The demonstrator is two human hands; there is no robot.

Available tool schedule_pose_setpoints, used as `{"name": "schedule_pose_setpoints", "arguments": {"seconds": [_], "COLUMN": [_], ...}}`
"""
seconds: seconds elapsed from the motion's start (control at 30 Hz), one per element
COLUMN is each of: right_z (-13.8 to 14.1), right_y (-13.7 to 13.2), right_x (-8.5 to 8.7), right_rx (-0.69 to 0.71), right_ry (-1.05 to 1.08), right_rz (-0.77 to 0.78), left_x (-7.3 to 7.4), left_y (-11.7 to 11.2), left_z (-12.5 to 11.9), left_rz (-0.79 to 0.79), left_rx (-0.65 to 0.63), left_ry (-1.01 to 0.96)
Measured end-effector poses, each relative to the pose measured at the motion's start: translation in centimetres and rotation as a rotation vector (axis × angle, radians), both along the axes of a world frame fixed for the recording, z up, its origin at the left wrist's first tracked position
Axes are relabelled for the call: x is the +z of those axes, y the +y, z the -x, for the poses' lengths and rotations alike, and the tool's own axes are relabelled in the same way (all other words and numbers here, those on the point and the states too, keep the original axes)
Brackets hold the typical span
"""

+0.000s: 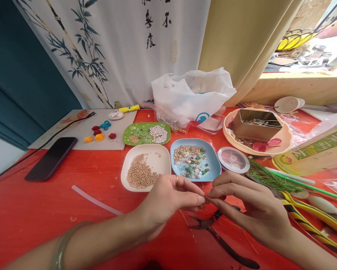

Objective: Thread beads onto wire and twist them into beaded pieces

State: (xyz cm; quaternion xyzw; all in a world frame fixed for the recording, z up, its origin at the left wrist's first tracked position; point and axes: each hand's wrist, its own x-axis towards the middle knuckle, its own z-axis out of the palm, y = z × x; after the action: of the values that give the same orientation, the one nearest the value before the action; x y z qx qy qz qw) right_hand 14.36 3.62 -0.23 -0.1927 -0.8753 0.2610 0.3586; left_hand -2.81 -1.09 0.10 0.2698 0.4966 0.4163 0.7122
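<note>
My left hand (182, 195) and my right hand (244, 200) meet fingertip to fingertip above the red table. Thumb and index finger of each are pinched around a tiny brownish-gold piece (207, 200), mostly hidden by the fingers. Thin golden wire (185, 217) trails beneath the hands. Under them lies a pair of pliers (206, 224) with dark handles, jaws apart. Just beyond my left hand, a cream tray (162, 161) holds many small gold beads (140, 172). Next to it, a blue tray (214, 170) carries mixed gold, green and clear beads (192, 159).
Behind are a green tray (129, 129) with pearly beads, a white plastic bag (190, 93) and a peach basin (227, 122) holding a metal box (255, 129). Yellow-black handles (306, 215) crowd the right. At left lie a phone (51, 159) and a translucent strip (95, 200).
</note>
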Motion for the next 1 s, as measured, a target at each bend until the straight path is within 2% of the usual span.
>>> {"name": "schedule_pose_setpoints", "arguments": {"seconds": [0.53,1.0], "right_z": [-0.16,-0.07], "right_y": [0.19,0.33], "right_x": [-0.38,0.23], "right_rx": [0.005,0.094], "right_ry": [-0.01,-0.049], "right_rz": [0.192,0.067], "left_x": [-0.12,-0.04], "left_y": [-0.05,-0.14], "left_z": [-0.08,0.03], "left_rz": [0.008,0.007], "left_rx": [-0.018,-0.078], "left_ry": [-0.002,0.001]}}
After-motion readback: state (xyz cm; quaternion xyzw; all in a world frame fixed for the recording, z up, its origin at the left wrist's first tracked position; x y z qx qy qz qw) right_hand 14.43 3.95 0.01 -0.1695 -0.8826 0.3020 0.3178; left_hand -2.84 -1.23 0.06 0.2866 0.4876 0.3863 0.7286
